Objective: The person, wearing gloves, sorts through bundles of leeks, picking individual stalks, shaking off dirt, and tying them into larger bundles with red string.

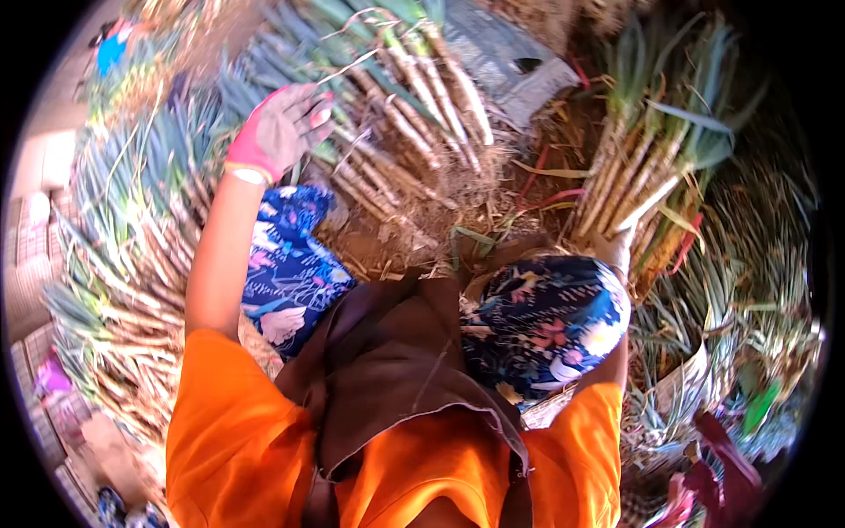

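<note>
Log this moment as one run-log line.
left hand: gloved, open, reaching to stalk bundle | right hand: mostly hidden, at second bundle | person seated, floral trousers

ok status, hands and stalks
Left hand gloved, open, reaching to stalk pile. Right hand mostly hidden behind knee, at base of upright bundle. Nothing between left hand and pile.
</note>
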### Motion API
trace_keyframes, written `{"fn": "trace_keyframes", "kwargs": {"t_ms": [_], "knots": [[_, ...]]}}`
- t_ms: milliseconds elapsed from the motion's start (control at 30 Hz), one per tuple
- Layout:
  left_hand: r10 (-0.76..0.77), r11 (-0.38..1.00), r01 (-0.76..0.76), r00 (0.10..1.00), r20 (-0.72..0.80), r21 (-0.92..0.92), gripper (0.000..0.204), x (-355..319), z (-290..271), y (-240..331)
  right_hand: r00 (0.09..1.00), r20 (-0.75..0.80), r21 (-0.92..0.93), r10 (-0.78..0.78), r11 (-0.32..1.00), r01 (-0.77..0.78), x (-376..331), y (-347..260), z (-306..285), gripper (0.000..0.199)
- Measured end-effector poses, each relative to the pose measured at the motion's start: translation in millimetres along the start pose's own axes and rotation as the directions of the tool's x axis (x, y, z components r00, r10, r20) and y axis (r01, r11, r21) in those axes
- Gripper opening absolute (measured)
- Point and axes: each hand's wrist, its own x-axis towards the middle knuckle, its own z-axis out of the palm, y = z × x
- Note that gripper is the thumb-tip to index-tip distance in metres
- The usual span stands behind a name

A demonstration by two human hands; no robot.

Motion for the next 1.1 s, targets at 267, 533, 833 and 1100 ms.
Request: {"fn": "trace_keyframes", "kwargs": {"t_ms": [267,533,833,1100], "knots": [[0.174,0.983,-0.185,0.952,0.253,0.019,0.046,32,-10,29,0.893,0.448,-0.650,0.038,0.700,0.296,17,-245,-51,0.056],[0.357,0.909,-0.332,0.932,0.058,-0.250,0.028,-1,-27,63,0.479,0.814,-0.069,-0.328,0.765,0.641,-63,-327,234,0.053],[0.340,0.911,-0.303,0.936,0.093,-0.281,0.038,-11,-76,65,0.642,0.684,-0.395,-0.346,0.565,0.725,-81,-215,399,0.039],[0.364,0.918,-0.319,0.914,0.181,-0.237,0.040,-14,-90,58,0.470,0.845,-0.044,-0.254,0.844,0.534,-138,-320,384,0.024]]}}
